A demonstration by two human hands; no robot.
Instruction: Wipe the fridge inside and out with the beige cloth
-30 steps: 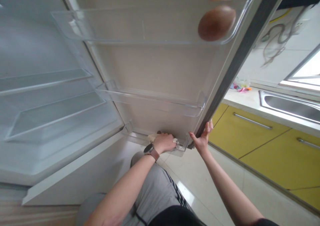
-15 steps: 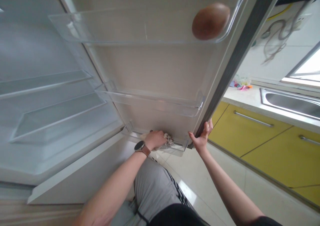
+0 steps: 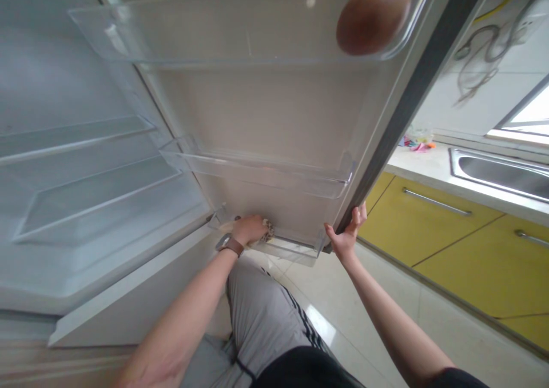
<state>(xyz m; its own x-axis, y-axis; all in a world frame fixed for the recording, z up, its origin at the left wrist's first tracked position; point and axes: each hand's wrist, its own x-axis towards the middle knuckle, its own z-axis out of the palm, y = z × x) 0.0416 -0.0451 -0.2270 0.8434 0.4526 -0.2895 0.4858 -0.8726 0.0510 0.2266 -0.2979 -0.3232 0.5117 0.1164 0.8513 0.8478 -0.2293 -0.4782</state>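
The fridge door (image 3: pixel 300 114) stands open in front of me. My left hand (image 3: pixel 249 228), with a watch on the wrist, is closed on a patterned cloth (image 3: pixel 267 232) and presses it into the left part of the lowest clear door bin (image 3: pixel 295 250). My right hand (image 3: pixel 346 234) grips the door's dark lower edge, fingers wrapped round it. A brown egg-shaped thing (image 3: pixel 373 16) lies in the top door bin (image 3: pixel 214 31). The middle door bin (image 3: pixel 266 171) holds nothing I can see.
The fridge's inner shelves (image 3: pixel 86 171) are at the left. Yellow cabinets (image 3: pixel 450 245) with metal handles, a pale counter and a steel sink (image 3: pixel 501 174) stand at the right. My grey striped trouser leg (image 3: pixel 266 314) is below, over a light tiled floor.
My left hand has slid the cloth leftward along the lowest door bin. My right hand has kept its hold on the door's edge. The view has shifted slightly.
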